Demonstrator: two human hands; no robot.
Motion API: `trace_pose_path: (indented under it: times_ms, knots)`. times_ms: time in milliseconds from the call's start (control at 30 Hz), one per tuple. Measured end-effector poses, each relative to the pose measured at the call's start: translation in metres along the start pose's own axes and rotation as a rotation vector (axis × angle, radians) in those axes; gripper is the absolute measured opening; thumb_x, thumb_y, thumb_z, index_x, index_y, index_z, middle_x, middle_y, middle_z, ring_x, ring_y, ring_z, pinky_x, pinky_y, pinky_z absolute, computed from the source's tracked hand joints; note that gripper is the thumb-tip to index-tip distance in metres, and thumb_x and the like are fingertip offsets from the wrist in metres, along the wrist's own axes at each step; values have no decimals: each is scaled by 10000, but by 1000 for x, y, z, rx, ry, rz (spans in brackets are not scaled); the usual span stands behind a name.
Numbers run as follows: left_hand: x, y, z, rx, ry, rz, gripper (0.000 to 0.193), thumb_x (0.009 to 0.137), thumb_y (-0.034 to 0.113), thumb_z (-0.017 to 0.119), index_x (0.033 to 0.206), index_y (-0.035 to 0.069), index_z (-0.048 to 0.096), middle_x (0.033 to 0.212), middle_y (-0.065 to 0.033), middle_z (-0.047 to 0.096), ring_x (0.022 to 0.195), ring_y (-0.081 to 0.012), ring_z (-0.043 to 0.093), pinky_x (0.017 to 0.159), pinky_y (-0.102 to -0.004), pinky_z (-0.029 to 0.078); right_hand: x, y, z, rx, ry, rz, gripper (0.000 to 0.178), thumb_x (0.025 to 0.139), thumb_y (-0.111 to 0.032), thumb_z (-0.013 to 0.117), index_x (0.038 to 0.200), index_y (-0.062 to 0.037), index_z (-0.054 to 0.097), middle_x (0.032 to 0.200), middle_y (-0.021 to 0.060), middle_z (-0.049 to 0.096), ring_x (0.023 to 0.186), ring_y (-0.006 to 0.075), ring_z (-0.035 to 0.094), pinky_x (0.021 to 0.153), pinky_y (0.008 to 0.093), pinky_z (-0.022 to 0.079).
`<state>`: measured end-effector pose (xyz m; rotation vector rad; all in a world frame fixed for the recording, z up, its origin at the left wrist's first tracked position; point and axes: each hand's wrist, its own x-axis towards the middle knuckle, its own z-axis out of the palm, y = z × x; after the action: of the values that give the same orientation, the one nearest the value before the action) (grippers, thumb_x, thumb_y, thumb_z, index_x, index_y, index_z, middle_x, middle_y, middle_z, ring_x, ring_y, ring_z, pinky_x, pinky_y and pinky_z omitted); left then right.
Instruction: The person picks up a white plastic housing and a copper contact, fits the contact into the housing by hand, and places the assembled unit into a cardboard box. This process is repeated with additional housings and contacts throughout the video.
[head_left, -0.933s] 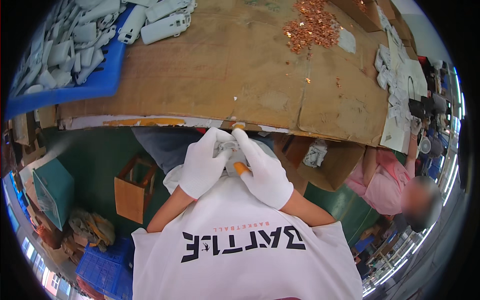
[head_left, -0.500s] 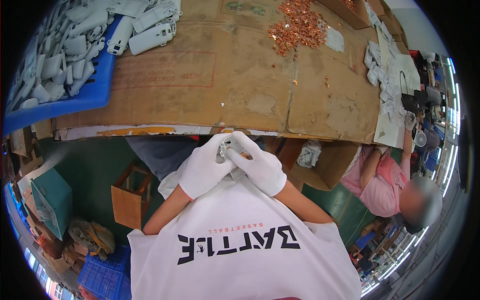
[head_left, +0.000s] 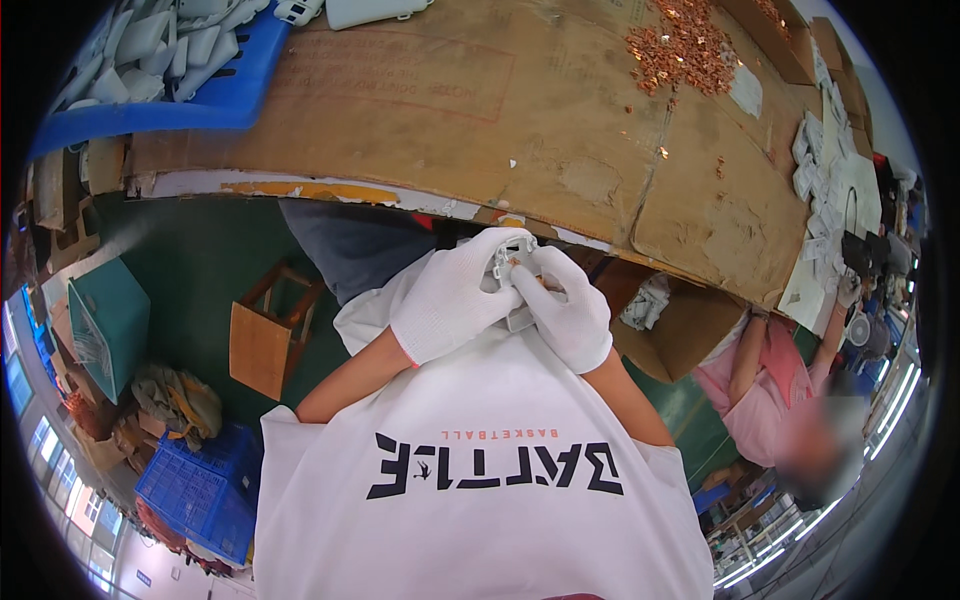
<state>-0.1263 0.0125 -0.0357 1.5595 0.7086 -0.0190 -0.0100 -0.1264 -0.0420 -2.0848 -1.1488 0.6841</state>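
Both my hands wear white knit gloves and meet close to my body, just below the table's near edge. A white plastic housing [head_left: 511, 250] sits between them, its open inner side facing up. My left hand [head_left: 450, 300] wraps the housing from the left. My right hand [head_left: 570, 315] holds it from the right, with a finger or thumb pressed inside. A small copper-coloured piece [head_left: 515, 263] shows at that fingertip. The gloves hide much of the housing's lower part.
Cardboard covers the table [head_left: 400, 130]. Small copper parts [head_left: 685, 50] lie piled far right; a blue crate [head_left: 200, 118] of white housings stands far left. Below are an open cardboard box [head_left: 695, 325] and a wooden stool [head_left: 262, 345]. A person in pink [head_left: 770, 370] works at right.
The view has shifted, so the table and crate appear higher and farther right in places. My hands still hold the housing, with the right fingertip still inside it.
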Motion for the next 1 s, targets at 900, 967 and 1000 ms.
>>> trace_pose_path:
  times_ms: [900,967,1000]
  knots:
    - [-2,4,-10,-103,-28,-15,464,842,145,688,1279,24,588,1111,-166,710,1023,-299,701,873,-340,550,2,-1,-8,-362,-62,-391,495,756,-73,684,1250,-73,664,1099,71,641,923,234,672,685,309,552]
    - [-3,3,-10,-100,-5,13,455,838,121,666,1274,20,583,1096,-176,712,1002,-305,705,853,-343,555,2,0,-8,-388,-160,-381,501,768,-78,676,1267,-59,638,1102,94,646,918,250,675,687,320,553]
    - [-3,4,-10,-86,2,-1,453,837,119,663,1271,19,582,1086,-177,713,995,-311,705,854,-347,555,2,1,-8,-392,-156,-377,501,768,-78,676,1267,-59,638,1102,94,646,918,250,675,687,320,553]
